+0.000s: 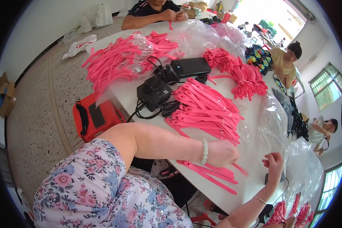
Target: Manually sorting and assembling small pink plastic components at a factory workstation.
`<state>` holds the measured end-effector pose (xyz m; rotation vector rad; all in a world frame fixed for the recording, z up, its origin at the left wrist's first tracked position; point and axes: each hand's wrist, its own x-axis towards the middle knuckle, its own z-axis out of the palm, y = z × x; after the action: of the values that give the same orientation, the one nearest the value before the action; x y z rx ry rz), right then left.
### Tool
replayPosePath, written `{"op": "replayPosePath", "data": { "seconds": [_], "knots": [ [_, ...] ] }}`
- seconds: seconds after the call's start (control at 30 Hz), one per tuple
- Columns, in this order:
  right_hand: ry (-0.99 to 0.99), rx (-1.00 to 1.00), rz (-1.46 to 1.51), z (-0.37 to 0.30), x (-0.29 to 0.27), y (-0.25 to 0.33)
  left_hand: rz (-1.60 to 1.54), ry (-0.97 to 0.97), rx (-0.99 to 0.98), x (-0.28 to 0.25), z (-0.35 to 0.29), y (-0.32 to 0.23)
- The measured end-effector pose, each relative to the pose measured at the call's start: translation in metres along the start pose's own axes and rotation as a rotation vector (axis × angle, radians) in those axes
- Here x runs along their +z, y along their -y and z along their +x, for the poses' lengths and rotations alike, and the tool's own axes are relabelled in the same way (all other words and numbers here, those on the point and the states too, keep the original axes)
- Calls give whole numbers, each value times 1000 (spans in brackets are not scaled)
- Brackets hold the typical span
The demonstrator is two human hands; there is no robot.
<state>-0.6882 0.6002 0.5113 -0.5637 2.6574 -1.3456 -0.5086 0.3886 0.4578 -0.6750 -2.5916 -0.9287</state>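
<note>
My left hand point(222, 153), with a pale beaded bracelet at its wrist, is closed over the white table. The end of a pink strap point(240, 170), smeared by motion, sticks out from it. To its right, my right hand point(273, 162) is raised above the table with its fingers loosely bent and apart, and nothing shows in them. Several loose pink straps point(216, 178) with ridged ends lie at the near table edge, just below my left hand. Beyond that hand lies a thick stack of pink straps point(205, 108).
Black adapters with cables point(154, 93) and a black case point(190, 67) sit behind the stack. More pink straps point(112, 60) and clear plastic bags point(271, 117) spread across the table. A red stool point(98, 117) stands left. Co-workers sit around; another hand point(288, 223) is at lower right.
</note>
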Motion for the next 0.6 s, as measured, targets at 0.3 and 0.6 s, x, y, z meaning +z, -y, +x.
{"op": "replayPosePath", "data": {
  "seconds": [0.3, 0.6],
  "knots": [
    [395, -117, 379, -19, 60, 41, -902, -450, -417, -28, 10, 14],
    [507, -63, 676, -23, 62, 55, -297, -477, -238, -31, 5, 18]
  ]
}}
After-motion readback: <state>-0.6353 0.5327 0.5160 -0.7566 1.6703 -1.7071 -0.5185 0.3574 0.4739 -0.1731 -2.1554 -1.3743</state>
